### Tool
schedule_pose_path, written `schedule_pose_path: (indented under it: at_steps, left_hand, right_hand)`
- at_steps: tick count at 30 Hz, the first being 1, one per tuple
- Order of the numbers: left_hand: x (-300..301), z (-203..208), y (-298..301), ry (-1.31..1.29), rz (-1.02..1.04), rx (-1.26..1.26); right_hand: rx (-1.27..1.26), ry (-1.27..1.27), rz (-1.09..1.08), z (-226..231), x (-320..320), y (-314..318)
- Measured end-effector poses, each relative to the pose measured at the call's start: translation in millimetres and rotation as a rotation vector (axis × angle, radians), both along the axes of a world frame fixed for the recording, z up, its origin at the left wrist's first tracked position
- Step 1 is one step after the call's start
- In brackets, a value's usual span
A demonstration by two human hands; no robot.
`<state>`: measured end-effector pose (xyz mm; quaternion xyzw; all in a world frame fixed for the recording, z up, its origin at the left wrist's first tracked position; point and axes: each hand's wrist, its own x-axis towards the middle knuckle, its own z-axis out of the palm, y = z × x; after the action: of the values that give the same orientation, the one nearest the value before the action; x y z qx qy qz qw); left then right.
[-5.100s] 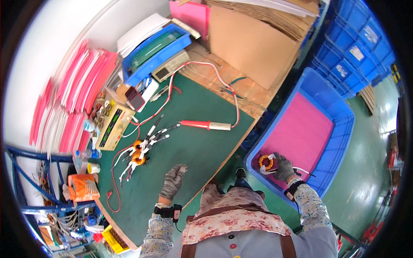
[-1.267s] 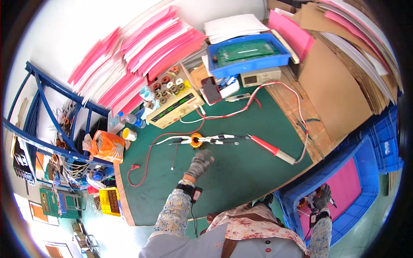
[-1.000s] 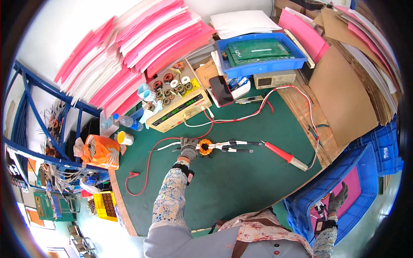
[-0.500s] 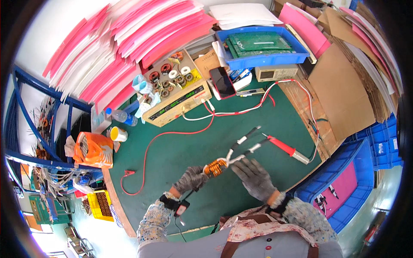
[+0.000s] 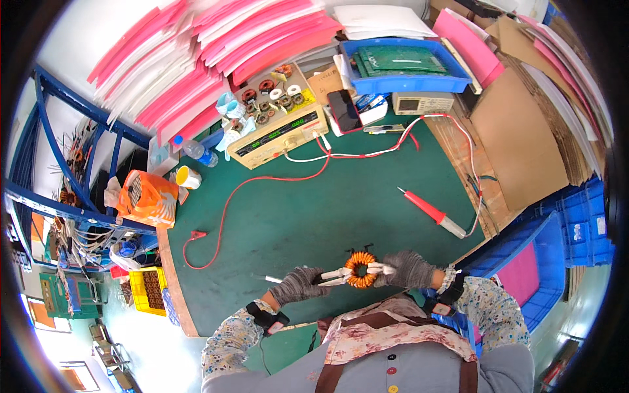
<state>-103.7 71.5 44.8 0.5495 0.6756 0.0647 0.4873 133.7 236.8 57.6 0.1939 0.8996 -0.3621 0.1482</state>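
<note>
Holding a copper-wound toroidal coil (image 5: 360, 269) between both gloved hands, the person keeps it just above the near edge of the green mat (image 5: 314, 216), close to the body. Left hand (image 5: 298, 285) closes around the bundle of white-sleeved leads (image 5: 335, 276) that runs out from the coil's left side; right hand (image 5: 407, 269) pinches the coil's right side and the short leads there. Judged from the grip, the two hands steady the part from opposite sides so that the winding faces upward for inspection or handling. A thin white-tipped lead (image 5: 267, 279) projects past the left hand toward the mat's near-left corner

Near the right edge lies a red-handled probe (image 5: 429, 211), its cable (image 5: 458, 144) curving up the right side to the beige bench instrument (image 5: 278, 135) at the far edge, well apart from the hands. A red clip lead (image 5: 249, 190) loops across the left part of the mat. A dark phone (image 5: 343, 111) leans beside the instrument, and a blue tray (image 5: 409, 84) holding green boards stands at the far-right corner

Fingertips of both hands are masked by the grey gloves and by the coil, so the exact contact points cannot be made out; the number of leads is unclear; the lower torso cuts off the mat's near edge
</note>
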Motion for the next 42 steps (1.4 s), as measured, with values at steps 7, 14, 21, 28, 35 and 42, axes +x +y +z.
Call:
schedule_pose_path:
  at_steps: [7,14,21,28,35,42]
  left_hand:
    - [21,33,27,-0.840,0.276,-0.159]
    - [178,135,107,-1.277,0.235,0.183]
    - [325,136,173,-1.170,-0.126,0.531]
    - [396,93,187,-0.728,-0.668,0.825]
    - [425,66,189,-0.938,-0.693,0.743]
    - [338,26,180,-0.231,-0.510,0.423]
  right_hand:
    - [0.253,0.639,-0.355,36,28,25]
    - [0.647,0.800,-1.025,85,109,-3]
    - [-0.808,1.719,-1.137,28,200,-17]
    - [-1.135,1.656,-1.048,116,274,-20]
    - [0.378,1.555,-1.541,65,368,21]
    - [1.130,0.043,-1.326,-8,483,32]
